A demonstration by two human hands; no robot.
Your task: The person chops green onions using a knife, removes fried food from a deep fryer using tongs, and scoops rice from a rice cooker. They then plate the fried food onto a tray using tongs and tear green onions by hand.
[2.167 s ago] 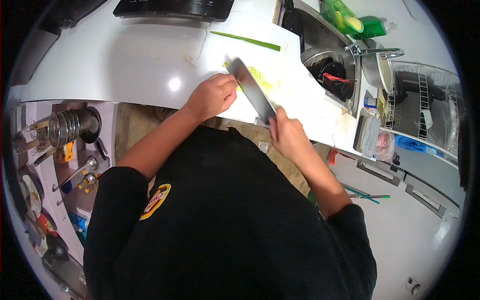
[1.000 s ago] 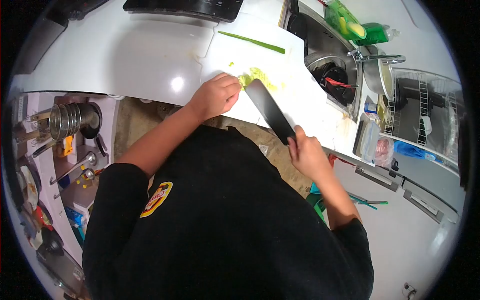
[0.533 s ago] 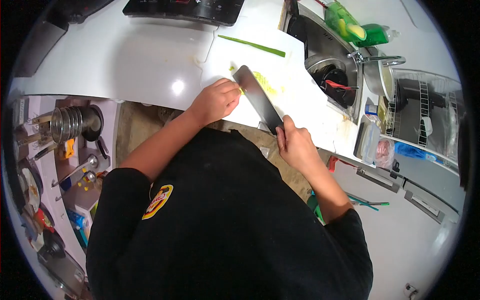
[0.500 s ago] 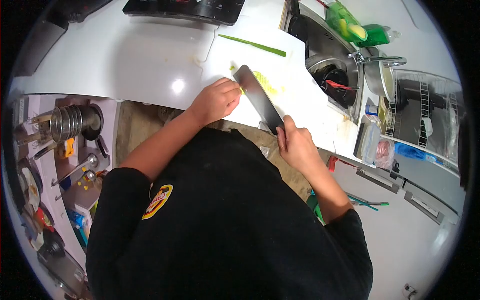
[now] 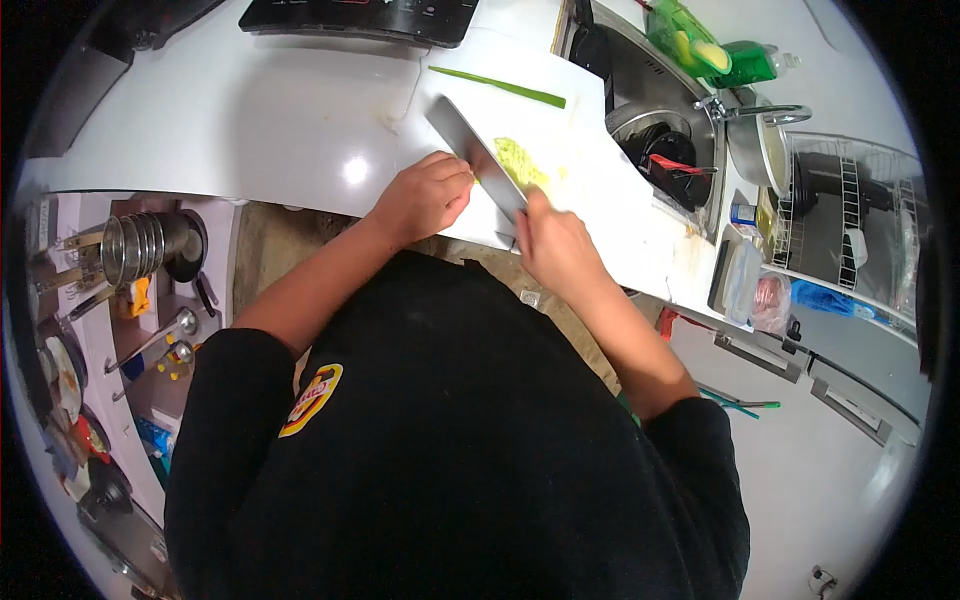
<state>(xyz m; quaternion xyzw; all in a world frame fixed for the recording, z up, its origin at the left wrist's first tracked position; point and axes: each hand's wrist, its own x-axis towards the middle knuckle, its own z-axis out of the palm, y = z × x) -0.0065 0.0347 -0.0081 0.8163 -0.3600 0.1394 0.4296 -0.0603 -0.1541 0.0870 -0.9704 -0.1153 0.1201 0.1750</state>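
Observation:
My right hand (image 5: 558,250) is wrapped round the handle of a broad-bladed kitchen knife (image 5: 468,145). Its blade slants away to the upper left over a white cutting board (image 5: 610,215). Beside the blade, my left hand (image 5: 425,198) is closed with curled fingers; a speck of green shows at its fingertips, but what it grips is mostly hidden. Chopped pale-green pieces (image 5: 517,160) lie in a small heap to the right of the blade. Farther back on the board rests a long green stalk (image 5: 500,87).
A black cooktop (image 5: 360,22) stands at the counter's back. To the right is a sink (image 5: 645,75) with dark pans, near green bottles (image 5: 750,64) and a dish rack (image 5: 845,215). Shelves at lower left hold strainers (image 5: 135,247) and ladles (image 5: 182,322).
The knife and my right hand have shifted up and to the left. My left hand has moved slightly, staying closed beside the blade.

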